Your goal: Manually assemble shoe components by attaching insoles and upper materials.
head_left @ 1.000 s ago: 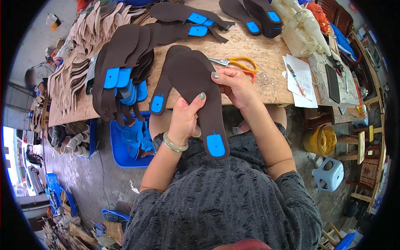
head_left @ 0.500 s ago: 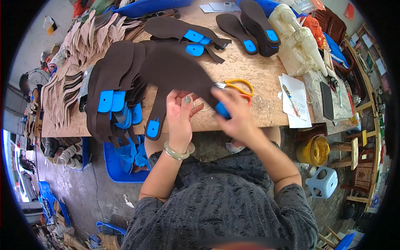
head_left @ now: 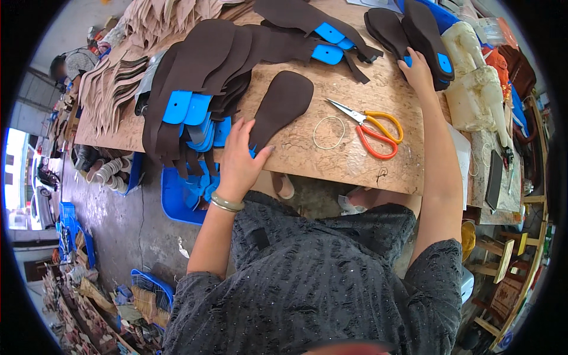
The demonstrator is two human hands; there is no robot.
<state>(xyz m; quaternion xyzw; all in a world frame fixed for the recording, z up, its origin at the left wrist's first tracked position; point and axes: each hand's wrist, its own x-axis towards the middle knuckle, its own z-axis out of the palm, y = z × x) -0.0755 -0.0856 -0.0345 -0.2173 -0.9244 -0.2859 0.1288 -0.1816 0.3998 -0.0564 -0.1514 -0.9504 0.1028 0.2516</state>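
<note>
At the far right of the table, my right hand (head_left: 419,72) has its fingers around the blue heel end of a dark brown insole (head_left: 384,29). That insole lies beside a taller stack of the same insoles (head_left: 423,32). Near the front edge, my left hand (head_left: 239,155) rests with fingers stretched and thumb apart at the heel end of a single insole (head_left: 287,97); a sliver of its blue heel shows between them. Scissors (head_left: 365,121) with one yellow and one red handle lie open between my arms. Next to their blades is a loose rubber band (head_left: 329,132).
A large pile of brown insoles with blue heel pieces (head_left: 201,65) overhangs the front edge at left. Beige curved sheets (head_left: 112,94) are stacked beyond it. Pale foot-shaped forms (head_left: 479,89) stand at the right. Below the table sits a blue bin (head_left: 177,198) holding blue scraps.
My right hand has carried the insole from in front of me to the far-right stack. My left hand has moved down to another insole by the table edge. The view has shifted.
</note>
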